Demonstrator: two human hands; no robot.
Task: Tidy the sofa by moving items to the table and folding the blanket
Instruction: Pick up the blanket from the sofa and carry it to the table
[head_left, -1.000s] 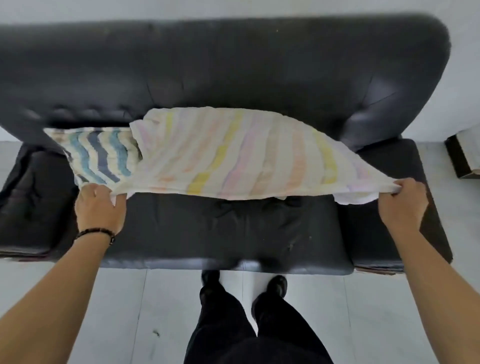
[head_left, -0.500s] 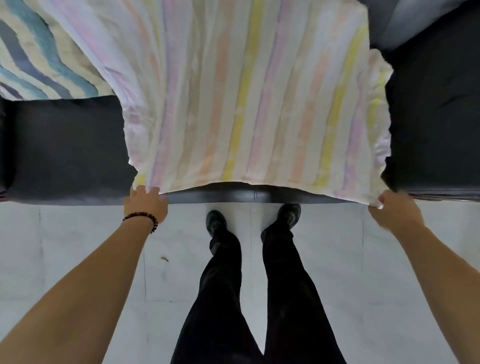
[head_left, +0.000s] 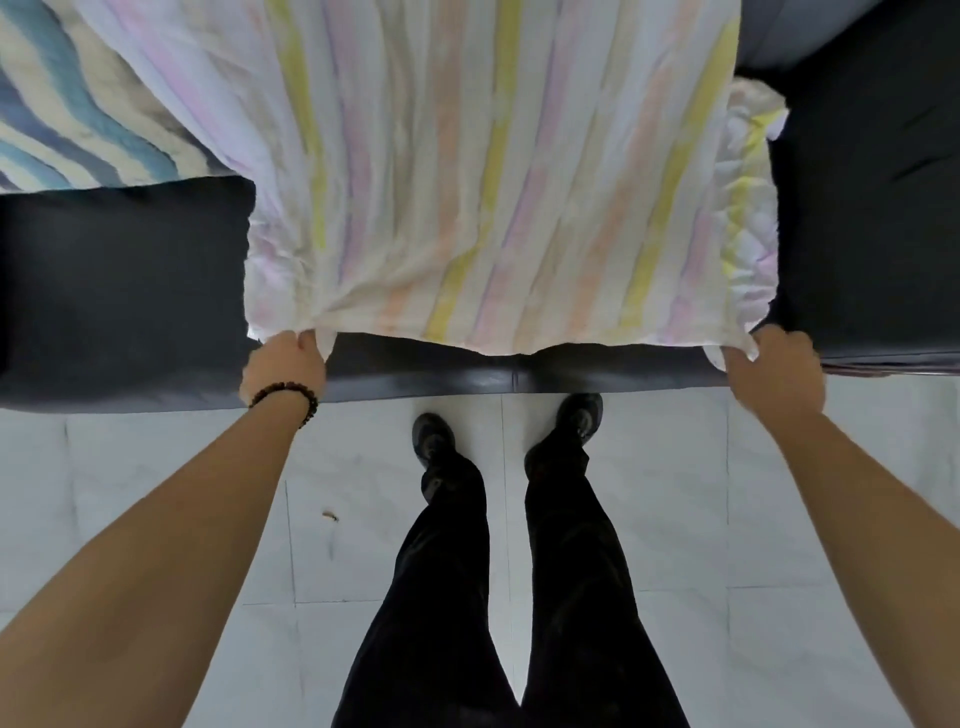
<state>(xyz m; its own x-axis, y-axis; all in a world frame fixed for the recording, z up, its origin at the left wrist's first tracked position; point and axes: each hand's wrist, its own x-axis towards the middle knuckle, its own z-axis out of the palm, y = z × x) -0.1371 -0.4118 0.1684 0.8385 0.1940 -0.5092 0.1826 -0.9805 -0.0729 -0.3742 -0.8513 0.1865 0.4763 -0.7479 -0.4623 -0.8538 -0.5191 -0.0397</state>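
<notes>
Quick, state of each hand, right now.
The left hand is closed, pinching the blanket at its near left corner.
The right hand is closed, gripping the blanket at its near right corner.

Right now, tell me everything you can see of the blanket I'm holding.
The blanket is thin, crinkled cloth, pale with lengthwise pastel stripes in yellow, pink, orange and lilac. At the upper left a part of it shows bolder wavy bands of blue, teal and cream. It lies spread over the black sofa seat, running out of frame at the top, its right edge bunched. The left hand grips one near corner and the right hand the other, at the seat's front edge.
</notes>
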